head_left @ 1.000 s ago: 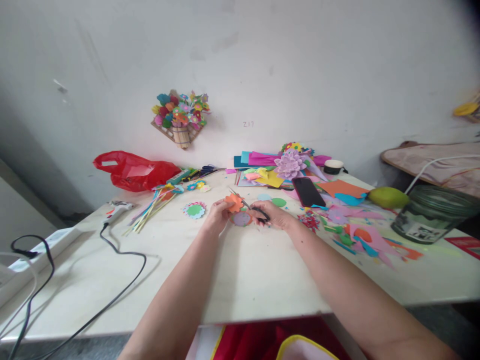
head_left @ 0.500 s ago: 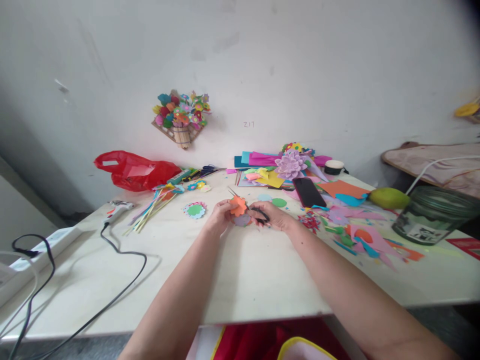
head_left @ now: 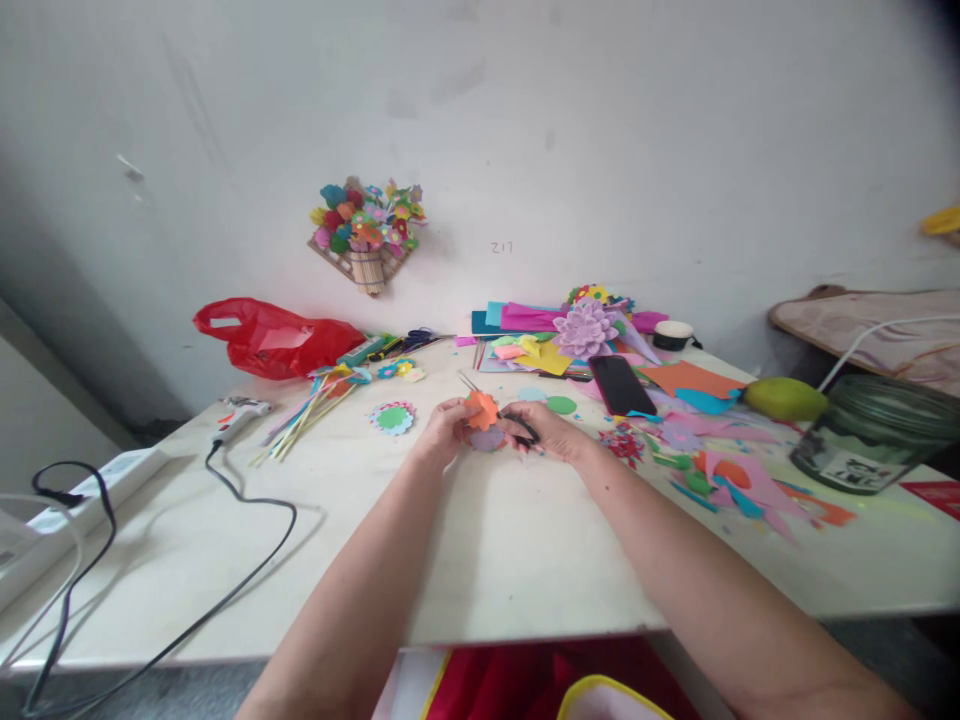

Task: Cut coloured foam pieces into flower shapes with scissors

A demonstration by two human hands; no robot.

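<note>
My left hand (head_left: 444, 428) pinches a small orange paper flower shape (head_left: 481, 409) above the white table (head_left: 480, 560). My right hand (head_left: 546, 432) grips a pair of scissors (head_left: 499, 412) by the black handles, the blades open and pointing up and left into the orange shape. Just under the two hands lies a purple paper circle (head_left: 487, 439). Both hands work close together near the middle of the table.
A green-centred paper flower (head_left: 392, 417) lies left of the hands, a black phone (head_left: 619, 384) to the right. Coloured paper scraps (head_left: 720, 470) cover the right side. A glue gun (head_left: 238, 411) with its black cable (head_left: 247, 560) sits left, beside a red plastic bag (head_left: 274, 339). A glass jar (head_left: 874, 430) stands far right.
The orange shape has shifted slightly right, closer over the purple circle, and turned in my left hand. The scissors stay at its edge. The camera view drifted a little.
</note>
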